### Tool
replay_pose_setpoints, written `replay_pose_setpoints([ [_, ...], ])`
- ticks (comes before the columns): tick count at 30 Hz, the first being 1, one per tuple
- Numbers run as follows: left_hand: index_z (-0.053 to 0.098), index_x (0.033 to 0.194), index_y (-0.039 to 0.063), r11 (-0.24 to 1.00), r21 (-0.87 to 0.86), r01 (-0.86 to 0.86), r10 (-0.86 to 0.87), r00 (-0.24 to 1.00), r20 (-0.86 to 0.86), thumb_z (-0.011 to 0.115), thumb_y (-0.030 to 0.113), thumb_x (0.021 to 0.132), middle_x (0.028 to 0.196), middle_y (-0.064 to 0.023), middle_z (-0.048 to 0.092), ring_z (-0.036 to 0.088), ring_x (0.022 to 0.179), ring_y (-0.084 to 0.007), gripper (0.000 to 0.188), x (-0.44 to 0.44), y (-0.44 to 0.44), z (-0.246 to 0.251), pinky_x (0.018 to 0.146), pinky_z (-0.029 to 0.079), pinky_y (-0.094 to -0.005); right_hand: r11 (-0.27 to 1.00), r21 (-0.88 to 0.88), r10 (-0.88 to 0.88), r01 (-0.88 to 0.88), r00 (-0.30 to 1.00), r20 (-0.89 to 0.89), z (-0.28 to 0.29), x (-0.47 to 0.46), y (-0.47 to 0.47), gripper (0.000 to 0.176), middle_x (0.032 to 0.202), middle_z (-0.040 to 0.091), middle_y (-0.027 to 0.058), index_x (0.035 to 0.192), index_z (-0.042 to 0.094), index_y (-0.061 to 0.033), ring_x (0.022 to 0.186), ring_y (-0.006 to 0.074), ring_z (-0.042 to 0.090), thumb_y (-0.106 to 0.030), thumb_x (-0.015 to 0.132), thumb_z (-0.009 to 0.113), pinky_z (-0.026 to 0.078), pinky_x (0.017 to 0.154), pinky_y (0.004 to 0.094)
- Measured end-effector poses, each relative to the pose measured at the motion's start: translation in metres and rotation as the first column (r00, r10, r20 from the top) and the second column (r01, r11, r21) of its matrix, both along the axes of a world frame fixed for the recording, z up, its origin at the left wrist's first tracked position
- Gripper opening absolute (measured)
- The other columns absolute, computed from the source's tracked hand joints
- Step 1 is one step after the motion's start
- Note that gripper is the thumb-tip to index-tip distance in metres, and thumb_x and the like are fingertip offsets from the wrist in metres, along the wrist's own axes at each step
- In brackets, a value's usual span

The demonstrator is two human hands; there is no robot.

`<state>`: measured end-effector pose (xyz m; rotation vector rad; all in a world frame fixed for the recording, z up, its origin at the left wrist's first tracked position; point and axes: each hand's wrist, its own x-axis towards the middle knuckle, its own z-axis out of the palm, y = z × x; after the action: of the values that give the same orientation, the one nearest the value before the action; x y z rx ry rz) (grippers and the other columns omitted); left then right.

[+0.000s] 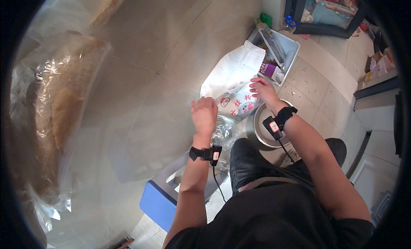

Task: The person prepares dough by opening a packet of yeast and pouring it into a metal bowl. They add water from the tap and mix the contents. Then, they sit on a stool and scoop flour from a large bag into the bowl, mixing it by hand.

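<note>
A white printed flour sack (224, 72) lies before me, its far end against a grey bin. My left hand (204, 114) is at the sack's left edge, back upward and fingers bent; whether it grips the sack is hidden. My right hand (265, 91) is over the sack's right side, fingers apart and slightly curled, holding nothing that I can see. Below my right hand stands a round metal pot (261, 127), partly covered by my wrist. Crumpled clear plastic (222, 130) lies just below the sack.
The grey bin (293, 54) holds a purple carton (269, 70) and other packages. A blue stool (159, 204) is beside my left forearm. Large plastic-wrapped brown goods (67, 98) are at the far left. A clear bottle with a blue cap (289, 24) stands behind the bin. Droplets wet the floor tiles.
</note>
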<state>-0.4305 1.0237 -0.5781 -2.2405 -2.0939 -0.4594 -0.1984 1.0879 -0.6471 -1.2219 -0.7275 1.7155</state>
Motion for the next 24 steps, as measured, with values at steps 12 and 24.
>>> replay_pose_setpoints([
  [12,0.061,0.097,0.007,0.945,0.027,-0.327,0.285,0.859,0.425,0.051,0.019,0.089,0.092,-0.0123,0.062,0.061,0.074,-0.0301,0.018,-0.034,0.004,0.057,0.065,0.049,-0.0367,0.621,0.439,-0.118,-0.649,0.477,0.871,0.029,-0.03,0.013,0.027,0.109,0.058,0.01,0.103,0.06,-0.0106,0.095,0.0276,0.058,-0.004,0.078,0.051,0.048,0.082,0.0344],
  [24,0.06,0.101,0.01,0.947,0.235,-0.221,0.194,0.972,0.133,0.052,0.018,0.087,0.098,-0.0101,0.061,0.059,0.085,-0.032,0.017,-0.045,0.02,0.076,0.069,0.048,-0.0403,0.513,-0.013,-0.369,-0.858,-0.234,0.9,0.018,-0.067,0.102,0.036,0.121,0.053,0.0133,0.116,0.056,-0.0073,0.117,0.0262,0.044,-0.02,0.086,0.041,0.028,0.101,0.0416],
])
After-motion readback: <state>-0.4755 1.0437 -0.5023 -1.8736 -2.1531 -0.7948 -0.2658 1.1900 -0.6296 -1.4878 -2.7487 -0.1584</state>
